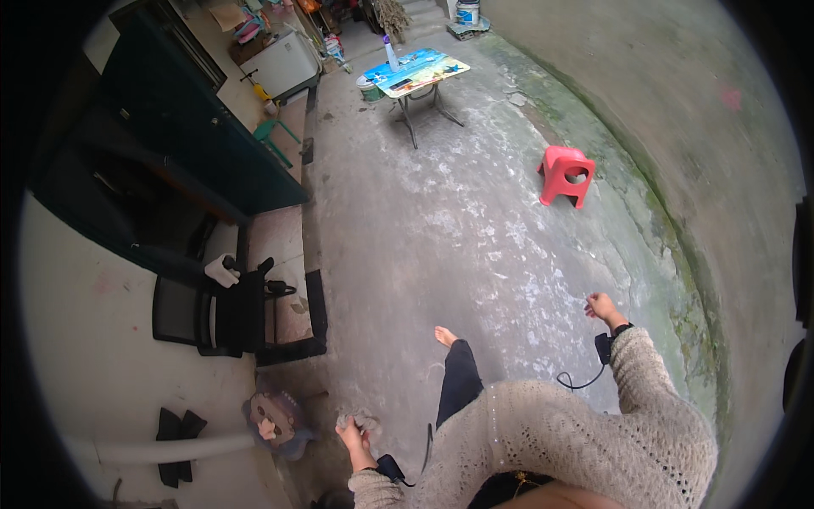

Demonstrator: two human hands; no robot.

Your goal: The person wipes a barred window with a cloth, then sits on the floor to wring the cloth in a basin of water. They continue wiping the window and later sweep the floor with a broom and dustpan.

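Note:
My left hand (353,440), low in the view, grips a crumpled grey cloth (364,420). Nearest to that hand is a stool or seat with a cartoon-face cover (276,420), just to its left. Out to the right, my right hand (601,308) hangs over the concrete floor with its fingers loosely bent and apart; no object shows in it. Farther ahead stands a folding table (439,62) with a bright beach-scene top. On it are a spray bottle (391,56) with a purple head and a flat dark object (400,84), perhaps a phone.
A red plastic stool (566,175) stands ahead on the right, near a mossy wall base. On the left are a black chair (235,312) with a pale cloth (222,270) and a dark green door (203,121). A bucket (369,90) sits beside the table.

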